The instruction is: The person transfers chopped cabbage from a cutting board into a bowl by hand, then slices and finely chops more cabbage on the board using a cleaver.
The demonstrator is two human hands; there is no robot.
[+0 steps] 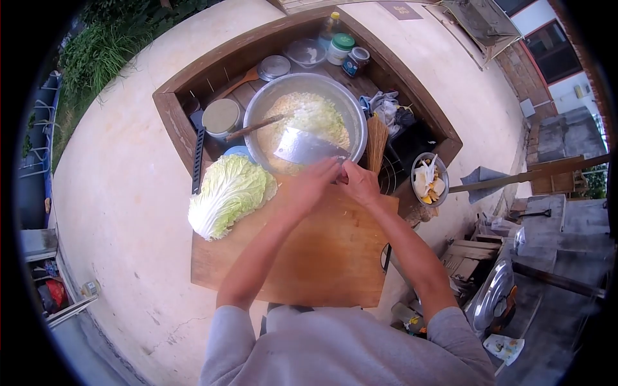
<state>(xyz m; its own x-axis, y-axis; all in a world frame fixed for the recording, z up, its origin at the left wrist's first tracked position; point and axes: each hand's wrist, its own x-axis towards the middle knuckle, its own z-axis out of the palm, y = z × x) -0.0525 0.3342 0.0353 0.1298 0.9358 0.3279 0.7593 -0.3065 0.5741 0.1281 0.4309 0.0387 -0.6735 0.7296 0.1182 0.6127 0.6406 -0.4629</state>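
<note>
A cleaver point(308, 147) with a broad metal blade lies out over a large metal basin point(362, 122). My right hand point(362, 184) is closed at the handle end, mostly covering it. Close beside it, my left hand point(322, 179) has its fingers bunched against the blade's heel; their exact hold is partly hidden. Chopped pale cabbage point(313, 118) fills the basin, and a wooden stick point(261, 126) rests across its left rim. Below the hands is a wooden cutting board point(309, 251), with a piece of napa cabbage point(232, 194) at its upper left.
Around the basin stand a lidded canister point(223, 118), a green-lidded jar point(340, 49), a dark-labelled jar point(356, 61) and an oil bottle point(331, 27). A straw brush point(376, 143) sits right of the basin, near a bowl of cut pieces point(444, 179). A wooden frame point(222, 63) borders the work surface.
</note>
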